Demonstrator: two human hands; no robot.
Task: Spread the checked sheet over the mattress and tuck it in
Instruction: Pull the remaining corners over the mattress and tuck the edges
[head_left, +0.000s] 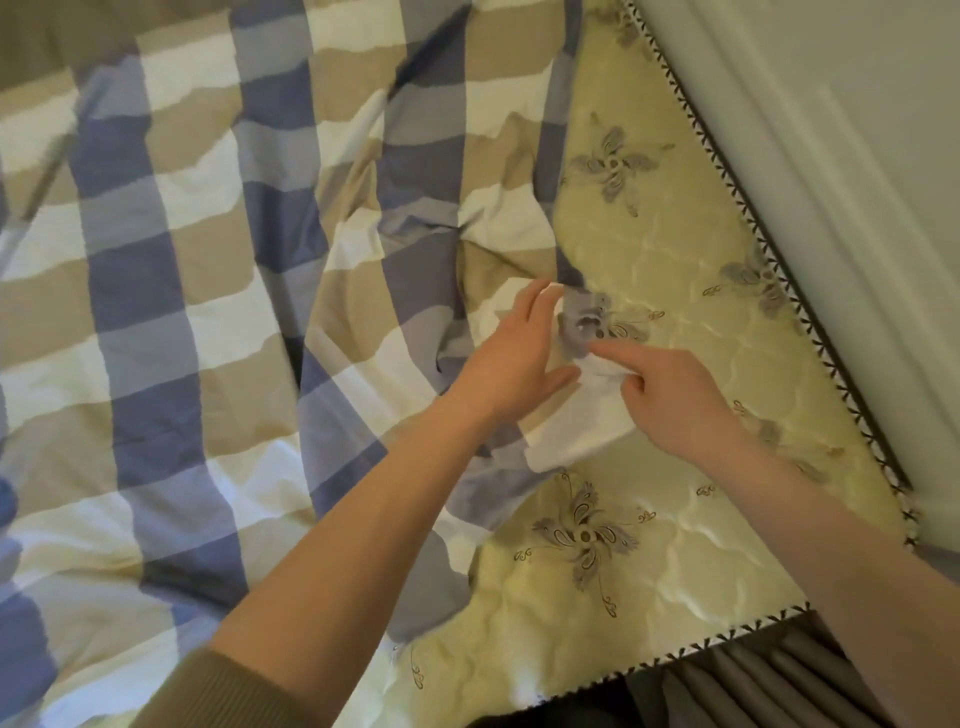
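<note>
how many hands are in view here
2. The left hand, fingers straight, is at the edge of the checked sheet; the right hand pinches its white corner above the mattress. No others show.

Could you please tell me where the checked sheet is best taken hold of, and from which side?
Take the checked sheet by its loose white corner, lying crumpled on the bare mattress. Come from the wall side, across the uncovered quilting: the free edge faces that way, so pulling there should draw the bunched cloth over the bare part.
</note>
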